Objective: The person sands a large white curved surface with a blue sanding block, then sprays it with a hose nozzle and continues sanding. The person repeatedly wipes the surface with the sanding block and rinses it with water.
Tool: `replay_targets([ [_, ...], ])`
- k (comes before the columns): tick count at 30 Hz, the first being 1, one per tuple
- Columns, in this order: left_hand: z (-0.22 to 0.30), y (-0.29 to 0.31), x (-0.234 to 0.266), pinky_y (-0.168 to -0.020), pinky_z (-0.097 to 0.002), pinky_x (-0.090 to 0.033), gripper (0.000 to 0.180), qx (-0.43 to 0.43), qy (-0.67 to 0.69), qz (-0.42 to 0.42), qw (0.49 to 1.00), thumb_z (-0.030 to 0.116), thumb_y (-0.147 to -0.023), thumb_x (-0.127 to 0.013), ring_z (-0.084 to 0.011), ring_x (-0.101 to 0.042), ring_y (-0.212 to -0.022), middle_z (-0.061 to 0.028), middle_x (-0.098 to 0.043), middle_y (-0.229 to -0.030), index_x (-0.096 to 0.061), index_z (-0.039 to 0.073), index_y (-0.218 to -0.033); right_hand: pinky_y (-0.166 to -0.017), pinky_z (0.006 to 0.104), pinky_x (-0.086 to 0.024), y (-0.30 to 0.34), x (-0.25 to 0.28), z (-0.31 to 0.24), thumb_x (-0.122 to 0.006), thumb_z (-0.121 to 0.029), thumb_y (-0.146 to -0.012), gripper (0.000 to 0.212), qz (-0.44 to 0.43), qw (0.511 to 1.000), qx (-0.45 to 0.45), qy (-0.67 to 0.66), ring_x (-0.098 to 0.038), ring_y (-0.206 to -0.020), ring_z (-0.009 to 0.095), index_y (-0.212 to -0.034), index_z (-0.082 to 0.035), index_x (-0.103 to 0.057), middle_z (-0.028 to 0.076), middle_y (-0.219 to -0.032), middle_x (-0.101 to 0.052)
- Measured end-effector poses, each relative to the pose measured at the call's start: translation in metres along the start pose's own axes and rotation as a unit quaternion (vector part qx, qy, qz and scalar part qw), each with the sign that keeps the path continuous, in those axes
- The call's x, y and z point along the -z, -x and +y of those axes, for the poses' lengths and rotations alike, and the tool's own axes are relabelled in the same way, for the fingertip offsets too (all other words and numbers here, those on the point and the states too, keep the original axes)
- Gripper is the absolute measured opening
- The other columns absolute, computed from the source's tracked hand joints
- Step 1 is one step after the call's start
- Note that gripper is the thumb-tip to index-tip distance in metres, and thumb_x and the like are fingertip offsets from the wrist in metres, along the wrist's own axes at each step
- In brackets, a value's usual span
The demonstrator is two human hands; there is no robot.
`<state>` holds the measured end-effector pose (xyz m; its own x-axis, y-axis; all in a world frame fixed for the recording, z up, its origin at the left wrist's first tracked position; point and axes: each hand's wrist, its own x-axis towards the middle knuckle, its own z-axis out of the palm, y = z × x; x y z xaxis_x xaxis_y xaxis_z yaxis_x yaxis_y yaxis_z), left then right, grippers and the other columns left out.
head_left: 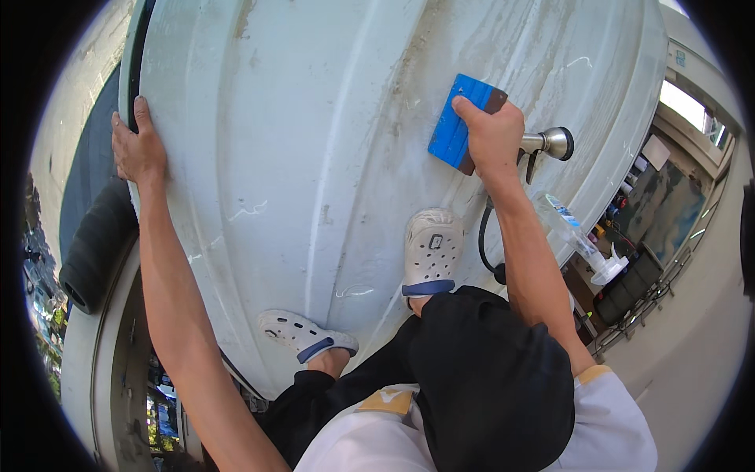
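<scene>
My right hand [495, 134] grips a flat blue squeegee card [454, 122] with a dark strip along one edge. Its thumb lies on the blue face, and the card is over a wide white ribbed panel [275, 157] streaked with brownish dirt. Right beside that wrist is a metal spray nozzle [557, 144] with a black hose [483, 240]; the forearm hides its middle, so I cannot tell whether the hand touches it. At the far left, my left hand [141, 153] clasps the panel's edge, fingers over the rim and thumb on top.
My feet in white clogs [432, 248] with blue straps stand on the panel. A clear spray bottle [580, 236] with a white head is at its right edge. A black ribbed foam roll [98, 244] sits below my left hand. Shelves and tools [629, 267] show beyond the right edge.
</scene>
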<state>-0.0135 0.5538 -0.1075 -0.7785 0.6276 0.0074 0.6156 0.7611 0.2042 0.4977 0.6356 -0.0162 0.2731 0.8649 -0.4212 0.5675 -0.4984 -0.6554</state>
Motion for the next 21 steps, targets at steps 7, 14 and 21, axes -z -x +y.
replay_targets([
  [7, 0.001, 0.002, -0.003, -0.125, -0.0595, -0.02, 0.103, 0.006, -0.003, -0.016, 1.0, 0.088, -0.094, -0.038, -0.0407, -0.039, -0.153, -0.0192, -0.047, -0.163, -0.041, 0.013, -0.164, -0.058, 0.0408, -0.051, 0.004, -0.005, -0.022, -0.076, -0.022, -0.078, 0.031, 0.025, 0.997, -0.017, 0.075, -0.058, -0.055, 0.021, -0.065, 0.0, -0.059, 0.009, -0.062, -0.065],
  [14, 0.004, -0.007, -0.007, -0.125, -0.0597, -0.019, 0.103, 0.016, 0.008, -0.012, 1.0, 0.089, -0.093, -0.04, -0.041, -0.038, -0.153, -0.0191, -0.047, -0.162, -0.042, 0.014, -0.164, -0.06, 0.042, -0.052, -0.016, -0.009, -0.03, -0.076, -0.021, -0.076, 0.029, 0.034, 0.996, -0.001, 0.077, -0.061, -0.058, 0.022, -0.064, -0.001, -0.06, 0.01, -0.065, -0.067],
  [21, 0.007, 0.001, -0.002, -0.125, -0.0592, -0.02, 0.101, 0.008, 0.013, -0.019, 1.0, 0.088, -0.093, -0.041, -0.0405, -0.039, -0.152, -0.0183, -0.048, -0.162, -0.043, 0.015, -0.163, -0.064, 0.042, -0.053, 0.008, 0.007, 0.001, -0.077, -0.024, -0.077, 0.03, 0.03, 0.998, -0.007, 0.063, -0.063, -0.061, 0.023, -0.066, 0.0, -0.062, 0.012, -0.068, -0.069],
])
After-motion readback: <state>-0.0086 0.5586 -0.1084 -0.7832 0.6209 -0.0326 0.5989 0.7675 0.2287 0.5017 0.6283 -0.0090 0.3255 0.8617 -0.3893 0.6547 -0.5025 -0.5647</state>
